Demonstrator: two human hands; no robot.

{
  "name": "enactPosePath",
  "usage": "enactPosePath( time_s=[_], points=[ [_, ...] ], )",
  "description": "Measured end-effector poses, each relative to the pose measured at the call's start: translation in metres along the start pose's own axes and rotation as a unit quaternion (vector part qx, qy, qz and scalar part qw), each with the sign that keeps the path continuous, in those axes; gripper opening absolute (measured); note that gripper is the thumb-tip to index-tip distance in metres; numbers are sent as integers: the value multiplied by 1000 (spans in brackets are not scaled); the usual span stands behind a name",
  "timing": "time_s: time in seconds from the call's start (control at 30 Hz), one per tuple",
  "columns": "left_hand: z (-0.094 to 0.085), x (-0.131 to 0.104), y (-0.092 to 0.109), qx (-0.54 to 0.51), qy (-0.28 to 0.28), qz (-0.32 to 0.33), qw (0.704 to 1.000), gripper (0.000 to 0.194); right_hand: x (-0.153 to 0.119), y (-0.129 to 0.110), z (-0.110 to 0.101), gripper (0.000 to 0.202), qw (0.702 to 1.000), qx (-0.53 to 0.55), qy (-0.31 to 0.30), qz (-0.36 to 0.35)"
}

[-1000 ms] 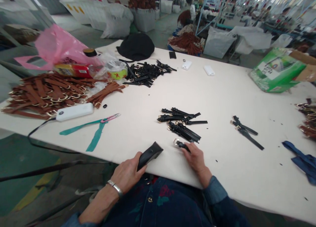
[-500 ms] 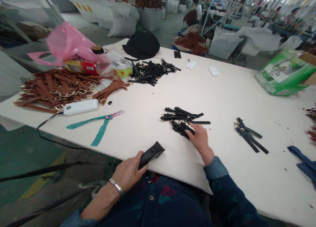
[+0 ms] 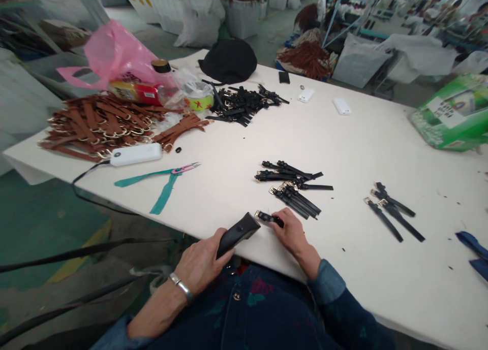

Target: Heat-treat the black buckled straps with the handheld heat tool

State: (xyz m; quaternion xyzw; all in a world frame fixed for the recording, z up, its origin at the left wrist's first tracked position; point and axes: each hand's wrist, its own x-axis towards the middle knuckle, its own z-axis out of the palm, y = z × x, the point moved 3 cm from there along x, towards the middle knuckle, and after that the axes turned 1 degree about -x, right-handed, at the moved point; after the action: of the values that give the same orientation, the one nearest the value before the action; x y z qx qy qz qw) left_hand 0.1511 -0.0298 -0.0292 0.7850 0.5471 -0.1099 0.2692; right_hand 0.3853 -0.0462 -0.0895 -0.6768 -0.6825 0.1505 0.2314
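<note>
Near the table's front edge, my left hand (image 3: 202,261) is wrapped round a black handheld tool (image 3: 239,233) shaped like a hair clipper, its wide end pointing up and right. My right hand (image 3: 292,230) pinches a short black buckle strap (image 3: 267,218); the buckle end faces left, close to the tool's tip but seemingly apart from it. Just behind my right hand lies a small group of black buckle straps (image 3: 299,200), with further black straps (image 3: 284,175) beyond. To the right, several more straps (image 3: 392,213) lie apart.
Thread snips (image 3: 185,168) with teal cloth strips, a white power bank (image 3: 136,154) with a cable, and a heap of brown straps (image 3: 87,121) are at left. Behind are a pink bag (image 3: 118,55), black straps (image 3: 240,103) and a black cap (image 3: 229,60). A green pack (image 3: 450,114) stands right.
My right hand has moved left and toward me from the strap pile, now with one black strap in its fingers. The left hand still holds the tool. The camera view has shifted slightly.
</note>
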Motion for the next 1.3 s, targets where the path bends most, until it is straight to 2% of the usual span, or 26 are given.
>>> enactPosePath(
  time_s=[0.07, 0.2, 0.4, 0.5, 0.67, 0.93, 1.07, 1.3],
  points=[
    [-2, 1, 3, 8, 0, 3, 1000, 37, -21, -5, 11, 20, 999, 33, 4, 8],
    [-1, 6, 17, 41, -14, 18, 999, 37, -43, -6, 21, 23, 996, 41, 65, 53],
    [16, 17, 38, 92, -24, 79, 992, 37, -45, 1, 24, 22, 993, 58, 83, 61],
    [21, 22, 44, 124, -20, 81, 989, 37, -46, 4, 27, 19, 990, 71, 106, 61],
    [20, 26, 53, 141, -25, 63, 988, 32, -47, 5, 29, 18, 984, 85, 141, 68],
    [13, 33, 71, 149, -14, 70, 986, 34, -46, 6, 30, 19, 984, 88, 145, 62],
    [13, 33, 67, 139, -5, 71, 988, 33, -46, 4, 30, 20, 983, 90, 147, 64],
    [14, 21, 36, 129, -11, 28, 991, 37, -49, 6, 30, 20, 980, 115, 153, 56]
  ],
)
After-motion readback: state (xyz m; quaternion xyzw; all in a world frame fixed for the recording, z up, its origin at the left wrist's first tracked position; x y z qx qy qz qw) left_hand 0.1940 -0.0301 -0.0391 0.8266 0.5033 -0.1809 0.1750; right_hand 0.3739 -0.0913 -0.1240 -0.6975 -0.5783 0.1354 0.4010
